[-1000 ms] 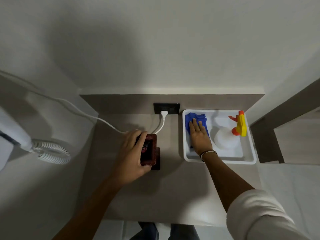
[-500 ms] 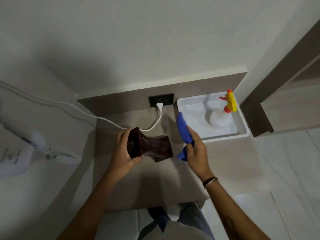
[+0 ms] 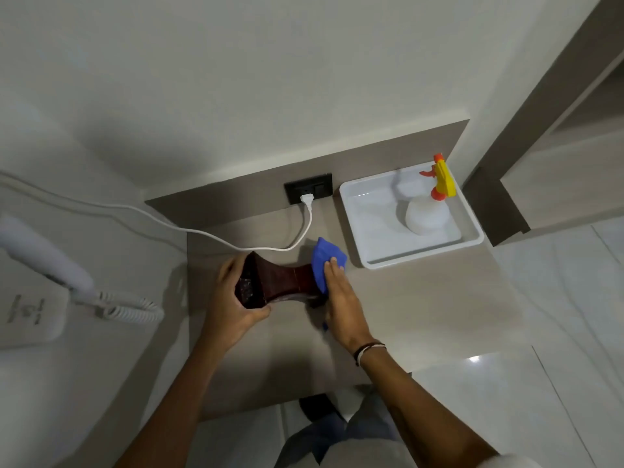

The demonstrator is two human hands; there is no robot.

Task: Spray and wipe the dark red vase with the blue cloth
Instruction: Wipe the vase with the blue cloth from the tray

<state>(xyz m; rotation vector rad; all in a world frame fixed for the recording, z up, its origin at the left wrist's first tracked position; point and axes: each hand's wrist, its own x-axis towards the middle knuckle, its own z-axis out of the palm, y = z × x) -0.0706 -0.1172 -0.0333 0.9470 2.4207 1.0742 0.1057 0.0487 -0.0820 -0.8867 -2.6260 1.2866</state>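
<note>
The dark red vase (image 3: pixel 280 282) lies on its side above the grey counter (image 3: pixel 405 298), its mouth pointing left. My left hand (image 3: pixel 233 298) grips its mouth end. My right hand (image 3: pixel 341 298) presses the blue cloth (image 3: pixel 326 261) against the vase's right end, which the cloth and hand mostly hide. The white spray bottle (image 3: pixel 427 214) with a yellow and orange trigger head stands in the white tray (image 3: pixel 371 261) at the back right, apart from both hands.
A white cable (image 3: pixel 202 231) runs from the black wall socket (image 3: pixel 309 190) across the counter's back, just behind the vase. A white wall phone with a coiled cord (image 3: pixel 128 309) hangs at the left. The counter's front edge is near my legs.
My left hand lifted the vase off the counter and tipped it sideways. My right hand took the blue cloth out of the tray and brought it onto the vase's right end.
</note>
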